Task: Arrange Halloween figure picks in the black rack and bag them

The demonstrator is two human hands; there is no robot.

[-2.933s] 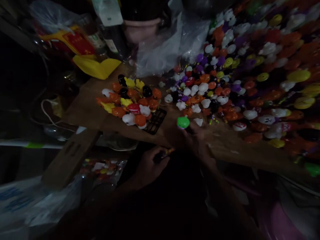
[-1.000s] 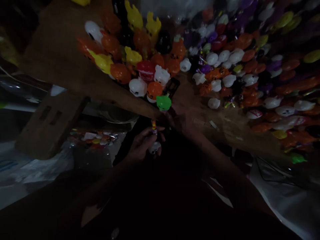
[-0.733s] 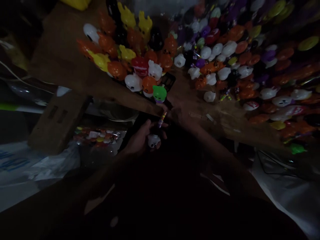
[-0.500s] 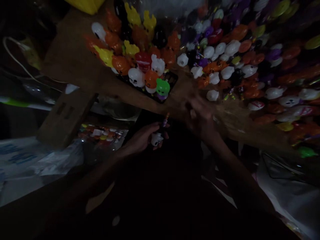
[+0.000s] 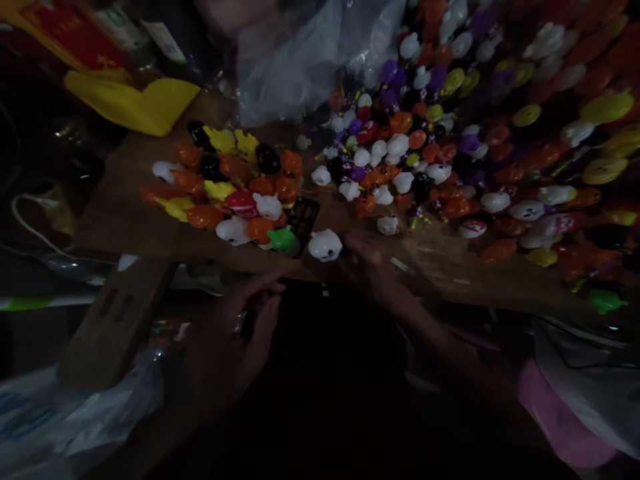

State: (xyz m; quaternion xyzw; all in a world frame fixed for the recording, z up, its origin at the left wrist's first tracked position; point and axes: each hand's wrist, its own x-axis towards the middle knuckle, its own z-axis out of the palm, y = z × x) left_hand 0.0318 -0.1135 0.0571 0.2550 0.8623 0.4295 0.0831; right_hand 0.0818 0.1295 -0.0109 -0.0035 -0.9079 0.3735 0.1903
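A shiny white toy head (image 5: 325, 245) with small dark face marks is at the fingertips of my right hand (image 5: 367, 263), by the table's front edge. The fingers are bent against its right side, though dimness and blur hide the exact grip. My left hand (image 5: 255, 327) is lower and to the left, in front of the table. Its thumb and fingers curve apart with nothing visible between them. Left of the white head, a black grid tray (image 5: 306, 217) is partly covered by a cluster of toy heads, including a green one (image 5: 283, 240) and a red one (image 5: 241, 203).
Many loose toy heads (image 5: 397, 145) spread over the wooden table (image 5: 435, 267) to the right. Clear plastic bags (image 5: 290, 73) lie at the back, near a yellow object (image 5: 133, 100). A slotted wooden board (image 5: 117, 320) juts out at the left.
The view has tilted up, so the table sits lower. The white toy head has left my left hand, which is now open, and is at my right fingertips by the tray.
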